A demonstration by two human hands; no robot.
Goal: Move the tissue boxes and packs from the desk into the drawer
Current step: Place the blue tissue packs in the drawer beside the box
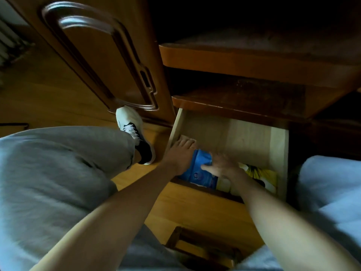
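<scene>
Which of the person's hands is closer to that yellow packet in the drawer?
Right. The right hand lies on the blue pack, just beside the yellow packet in the drawer. The left hand is at the blue pack's far side, by the drawer's left wall.

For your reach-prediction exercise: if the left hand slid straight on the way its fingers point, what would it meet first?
Probably the drawer's inner left wall: the left hand lies beside the blue pack, fingers pointing up-right close along it. Depth is unclear.

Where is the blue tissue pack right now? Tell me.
In the head view, the blue tissue pack lies in the open drawer, at its front left, between both hands, left of a yellow pack.
</scene>
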